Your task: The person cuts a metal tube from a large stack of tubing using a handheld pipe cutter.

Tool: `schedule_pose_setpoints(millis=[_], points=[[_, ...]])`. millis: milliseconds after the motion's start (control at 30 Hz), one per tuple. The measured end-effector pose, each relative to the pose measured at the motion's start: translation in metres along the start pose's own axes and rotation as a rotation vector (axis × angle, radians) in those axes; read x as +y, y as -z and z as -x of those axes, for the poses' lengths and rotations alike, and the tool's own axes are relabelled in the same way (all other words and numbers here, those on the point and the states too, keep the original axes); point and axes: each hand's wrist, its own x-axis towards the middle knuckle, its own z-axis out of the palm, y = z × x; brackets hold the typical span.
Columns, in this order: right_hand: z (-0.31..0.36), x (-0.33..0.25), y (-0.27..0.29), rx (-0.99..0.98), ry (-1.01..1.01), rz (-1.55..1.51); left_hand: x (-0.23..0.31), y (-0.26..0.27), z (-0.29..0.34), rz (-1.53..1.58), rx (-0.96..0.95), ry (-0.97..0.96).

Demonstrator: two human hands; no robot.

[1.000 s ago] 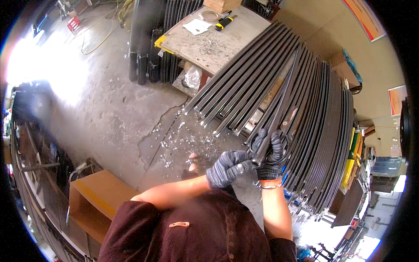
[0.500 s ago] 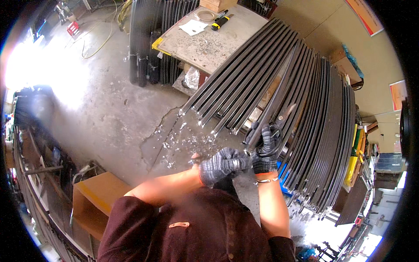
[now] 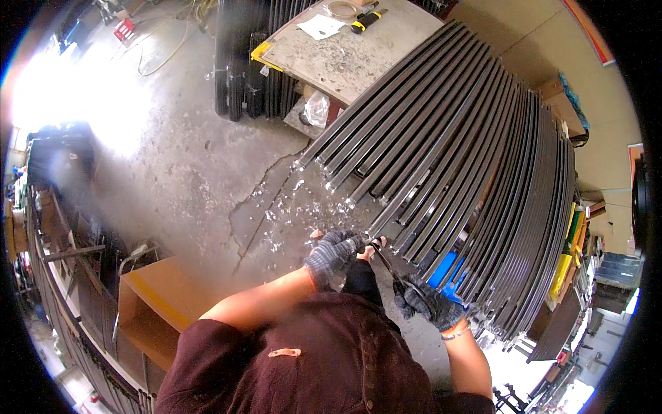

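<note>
My left hand (image 3: 329, 257), in a grey knitted glove, is closed close to the near end of a dark metal tube (image 3: 431, 148). Whatever its fingers pinch is too small to make out. Lower and to the right, my right hand (image 3: 426, 303) wears a similar glove and a bracelet at the wrist. Its fingers are wrapped round scissors (image 3: 392, 263) with dark handles, which point up and left toward my left hand. Many such tubes lie side by side in a fanned row, with their near ends toward me.
Clear plastic scraps (image 3: 293, 207) litter the concrete floor. A worktable (image 3: 372, 52) carries a yellow-black cutter (image 3: 365, 22), white paper and a tape roll. At the lower left stands an open cardboard box (image 3: 155, 297). Something blue (image 3: 445, 272) shows under the tube ends.
The tube that was raised in my hands now lies lower among the row. My right hand has moved down and right with the scissors, away from my left hand, which has shifted slightly up.
</note>
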Motion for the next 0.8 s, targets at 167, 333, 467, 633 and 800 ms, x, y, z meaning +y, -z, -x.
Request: schedule_pose_setpoints(millis=[167,333,467,633,800], points=[[-0.034,0.010,0.026,-0.162,-0.181,-0.241,0.004,-0.007,0.009,0.034,-0.009,-0.049],[-0.032,-0.049,-0.010,0.052,-0.281,-0.127,0.005,-0.002,0.010,-0.047,-0.100,0.026],[-0.031,-0.071,-0.023,0.065,-0.184,0.100,-0.013,0.007,-0.003,-0.680,-0.252,-0.164],[-0.019,-0.029,0.019,0.144,-0.322,-0.196,-0.119,0.058,-0.073,0.072,-0.247,0.021],[-0.005,-0.010,0.024,0.026,0.078,0.161,0.002,-0.002,-0.078,0.213,-0.111,0.019]])
